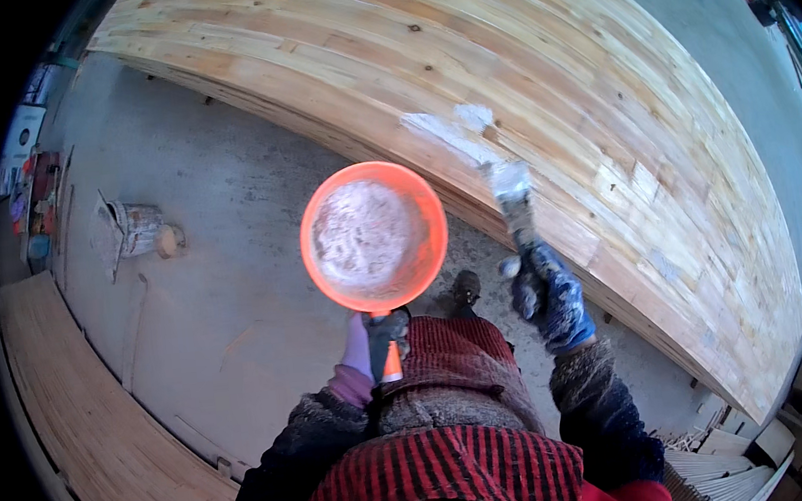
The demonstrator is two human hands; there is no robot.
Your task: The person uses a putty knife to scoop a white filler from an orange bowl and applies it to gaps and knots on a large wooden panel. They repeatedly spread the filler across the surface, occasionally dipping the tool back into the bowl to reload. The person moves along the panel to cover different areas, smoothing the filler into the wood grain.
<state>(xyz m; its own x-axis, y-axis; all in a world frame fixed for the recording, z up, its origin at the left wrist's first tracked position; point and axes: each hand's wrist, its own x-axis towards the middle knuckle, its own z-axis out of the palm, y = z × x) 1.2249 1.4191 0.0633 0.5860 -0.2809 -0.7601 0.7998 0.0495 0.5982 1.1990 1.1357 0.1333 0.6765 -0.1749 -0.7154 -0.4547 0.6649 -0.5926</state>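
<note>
My left hand [378,342] is closed round the handle of an orange dipper [434,274]. Inside the dipper is a whitish, lumpy paste [361,233]. My right hand [551,299], in a blue-and-grey glove smeared with white, grips a putty knife [516,208] with pale paste on its wide end. That end is over the near edge of a large wooden panel [588,87] made of many strips. White smears [443,135] lie on the panel just beyond the knife. Whether the blade touches the wood, I cannot tell.
Stacked boards [108,414] lie at the lower left. A dirty bucket-like container [138,227] is on the concrete floor [214,211] to the left. Bundled wood strips [722,476] rest at the lower right. My shoe [466,288] shows beside the panel stack.
</note>
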